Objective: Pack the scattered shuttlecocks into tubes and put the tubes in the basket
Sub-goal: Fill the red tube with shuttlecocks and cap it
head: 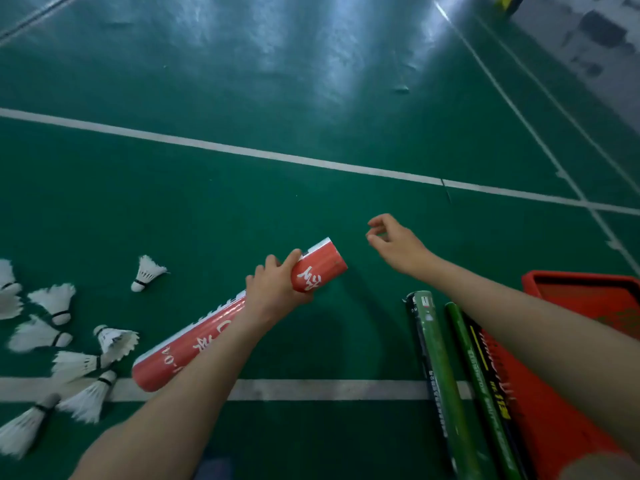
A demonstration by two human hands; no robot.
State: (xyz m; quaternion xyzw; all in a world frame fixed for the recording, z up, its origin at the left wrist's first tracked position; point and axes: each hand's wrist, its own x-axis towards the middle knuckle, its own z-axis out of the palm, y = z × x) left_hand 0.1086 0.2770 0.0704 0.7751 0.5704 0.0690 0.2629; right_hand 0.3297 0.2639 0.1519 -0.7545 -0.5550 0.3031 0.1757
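My left hand (277,289) grips the red tube (187,346) below its raised mouth, likely angled for loading. The right hand (398,244) waits beside that mouth, fingers (377,220) loosely curled, empty; shuttlecocks (55,301) lie left of the tube.

Dim overall; overhead light glares on the far green floor (311,57), soft shadows lie near, edges bend and blur

The left hand (277,289) grips a red tube (239,313) above the green floor (242,81). The right hand (398,244) hovers with loosely curled fingers. White shuttlecocks (59,341) lie left; a red basket (588,292) sits right, beside green tubes (440,368).
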